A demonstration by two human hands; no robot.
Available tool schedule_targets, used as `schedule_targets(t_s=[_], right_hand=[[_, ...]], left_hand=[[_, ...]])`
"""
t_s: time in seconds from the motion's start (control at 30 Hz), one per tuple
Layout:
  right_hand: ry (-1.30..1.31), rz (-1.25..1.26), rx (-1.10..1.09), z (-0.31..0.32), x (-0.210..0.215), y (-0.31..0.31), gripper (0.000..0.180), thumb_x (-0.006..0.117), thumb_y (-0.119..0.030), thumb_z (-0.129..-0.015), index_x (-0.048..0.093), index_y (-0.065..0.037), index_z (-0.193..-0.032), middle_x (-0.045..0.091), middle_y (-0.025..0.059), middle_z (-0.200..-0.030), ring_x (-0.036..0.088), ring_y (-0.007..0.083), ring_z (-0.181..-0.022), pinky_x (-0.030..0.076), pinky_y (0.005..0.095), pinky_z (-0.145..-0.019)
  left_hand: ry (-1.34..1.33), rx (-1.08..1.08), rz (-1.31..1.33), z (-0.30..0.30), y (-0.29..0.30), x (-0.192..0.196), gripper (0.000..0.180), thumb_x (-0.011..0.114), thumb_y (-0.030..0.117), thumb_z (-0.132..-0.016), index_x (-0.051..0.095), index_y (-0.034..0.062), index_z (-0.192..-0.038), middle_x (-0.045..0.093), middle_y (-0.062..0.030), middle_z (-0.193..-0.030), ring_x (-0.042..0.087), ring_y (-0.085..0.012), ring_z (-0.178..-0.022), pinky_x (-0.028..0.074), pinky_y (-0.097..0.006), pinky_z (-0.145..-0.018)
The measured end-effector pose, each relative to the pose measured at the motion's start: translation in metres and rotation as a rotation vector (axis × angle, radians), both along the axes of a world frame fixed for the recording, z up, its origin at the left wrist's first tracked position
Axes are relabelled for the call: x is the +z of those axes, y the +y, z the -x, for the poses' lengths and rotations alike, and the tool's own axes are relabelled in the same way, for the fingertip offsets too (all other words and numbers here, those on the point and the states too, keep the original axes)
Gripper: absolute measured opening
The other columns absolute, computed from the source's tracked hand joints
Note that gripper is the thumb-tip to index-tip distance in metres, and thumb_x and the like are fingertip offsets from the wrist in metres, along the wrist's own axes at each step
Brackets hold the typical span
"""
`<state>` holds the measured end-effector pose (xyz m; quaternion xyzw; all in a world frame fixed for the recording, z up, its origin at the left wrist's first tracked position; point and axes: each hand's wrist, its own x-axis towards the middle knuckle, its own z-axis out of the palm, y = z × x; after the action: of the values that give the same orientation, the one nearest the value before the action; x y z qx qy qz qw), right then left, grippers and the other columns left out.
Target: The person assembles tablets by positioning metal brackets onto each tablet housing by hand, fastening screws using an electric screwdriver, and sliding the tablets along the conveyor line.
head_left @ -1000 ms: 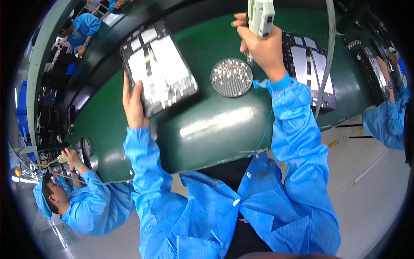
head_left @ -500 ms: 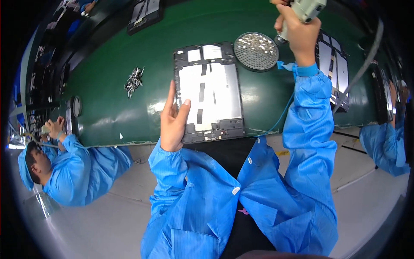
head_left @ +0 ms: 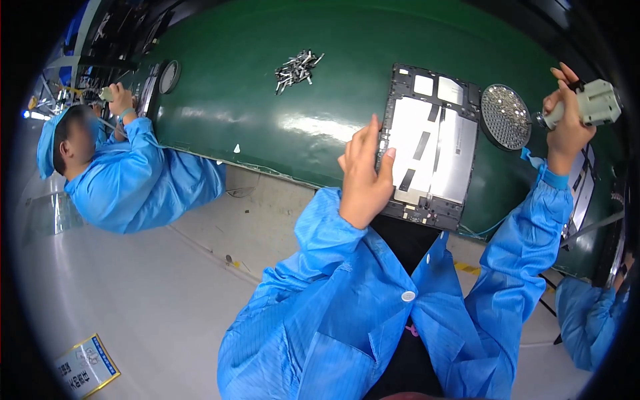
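A tablet body (head_left: 453, 157) lies on the green bench in front of me, its silver battery, black strips and dark frame exposed. My left hand (head_left: 365, 177) rests along its left edge, fingers stretched out and thumb touching the rim. My right hand (head_left: 568, 130) is closed round a pale electric screwdriver (head_left: 598, 103), held sideways. Its tip points left at a round dark screw tray (head_left: 503, 123), pitted with small holes and carrying many tiny silver screws. Whether the tip touches a screw is too small to tell.
A pile of small metal pieces (head_left: 298, 70) lies farther back on the bench (head_left: 227, 87). Another opened tablet (head_left: 581, 187) is beyond my right forearm. To the left, a co-worker in blue (head_left: 143, 173) sits at the same bench. A blue cord (head_left: 490, 230) runs from my right wrist strap.
The view has swung left, so the bench things appear farther right. The screwdriver's tip is now level and close to the screw tray's right rim. My left hand stays by the tablet's left edge.
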<state>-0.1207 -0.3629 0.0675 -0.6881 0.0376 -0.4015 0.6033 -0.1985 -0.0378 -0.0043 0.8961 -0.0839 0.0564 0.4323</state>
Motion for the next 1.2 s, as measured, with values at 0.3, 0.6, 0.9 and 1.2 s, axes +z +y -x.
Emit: schedule_targets(t_s=[0.3, 0.6, 0.9, 1.2], right_hand=[[0.039, 0.029, -0.016, -0.002, -0.003, -0.002, 0.035, 0.057, 0.001, -0.090, 0.062, 0.013, -0.122, 0.072, 0.0202, -0.105, 0.055, 0.0113, -0.056, 0.046, 0.0270, -0.055], [-0.003, -0.009, 0.035, -0.002, 0.002, 0.004, 0.032, 0.058, 0.001, -0.089, 0.064, 0.014, -0.118, 0.073, 0.0215, -0.102, 0.057, 0.0117, -0.056, 0.047, 0.0265, -0.053], [0.002, 0.016, 0.004, 0.002, -0.002, 0.006, 0.030, 0.057, -0.002, -0.090, 0.066, 0.013, -0.116, 0.074, 0.0194, -0.095, 0.062, 0.0120, -0.059, 0.048, 0.0261, -0.052], [-0.016, 0.037, 0.006, 0.002, -0.003, 0.009, 0.030, 0.059, -0.002, -0.090, 0.067, 0.012, -0.115, 0.074, 0.0182, -0.097, 0.063, 0.0121, -0.061, 0.047, 0.0253, -0.052]], left_hand=[[0.043, 0.049, 0.019, 0.014, 0.006, 0.005, 0.052, 0.062, 0.013, -0.096, 0.050, 0.0016, -0.145, 0.056, -0.0151, -0.134, 0.052, -0.0289, -0.125, 0.034, -0.038, -0.105], [-0.099, 0.286, -0.049, -0.175, 0.179, 0.012, 0.029, 0.079, 0.027, -0.086, 0.076, 0.0022, -0.102, 0.075, -0.0104, -0.090, 0.068, -0.0177, -0.078, 0.054, -0.032, -0.073], [0.072, 0.112, -0.092, -0.207, 0.205, -0.022, 0.024, 0.075, 0.021, -0.091, 0.074, -0.0003, -0.103, 0.071, -0.0065, -0.084, 0.065, -0.0124, -0.077, 0.052, -0.028, -0.071], [-0.026, 0.120, 0.422, -0.173, 0.186, 0.014, 0.025, 0.068, 0.018, -0.099, 0.066, 0.0001, -0.117, 0.069, -0.0029, -0.099, 0.060, -0.0096, -0.084, 0.048, -0.022, -0.076]])
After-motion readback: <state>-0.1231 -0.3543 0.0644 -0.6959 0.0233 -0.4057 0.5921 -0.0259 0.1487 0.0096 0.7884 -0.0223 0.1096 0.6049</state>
